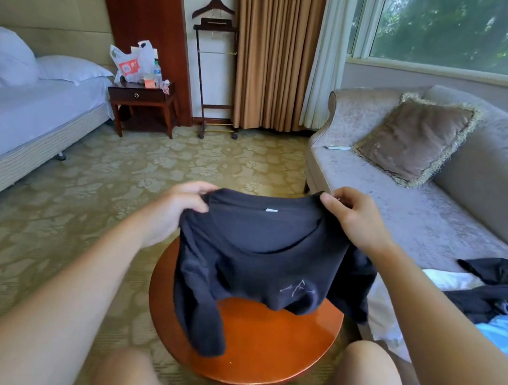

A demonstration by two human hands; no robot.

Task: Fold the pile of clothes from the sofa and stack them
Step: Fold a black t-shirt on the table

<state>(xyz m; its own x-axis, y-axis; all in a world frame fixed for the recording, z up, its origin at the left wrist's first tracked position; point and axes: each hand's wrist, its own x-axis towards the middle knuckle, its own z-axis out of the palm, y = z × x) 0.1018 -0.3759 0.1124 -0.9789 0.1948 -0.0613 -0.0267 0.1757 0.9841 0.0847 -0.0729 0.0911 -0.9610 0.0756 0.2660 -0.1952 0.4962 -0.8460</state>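
A grey sofa (405, 220) ran along the right under the window, and a bed (11, 119) with pale sheets lay at the left. Between the person's knees stood a round, glossy wooden desk (274, 342). Over it hung a dark long-sleeved top (263, 252), stretched sideways between the two hands. Its neckline was uppermost and farthest from the person, and its body fell from collar to hem down toward the desk, with the lower edge bunched on the wood. The front, with a small pale stitched mark, faced the camera, and a white label showed inside the collar. One sleeve trailed at the left across the desk toward its near rim. The pile of clothes (499, 292), dark, white and light blue, lay on the sofa seat at the right. A fringed cushion (413, 139) leaned against the sofa back. The left hand (175, 210) gripped one shoulder of the top, fingers curled over the cloth. The right hand (356, 219) pinched the other shoulder beside the collar.
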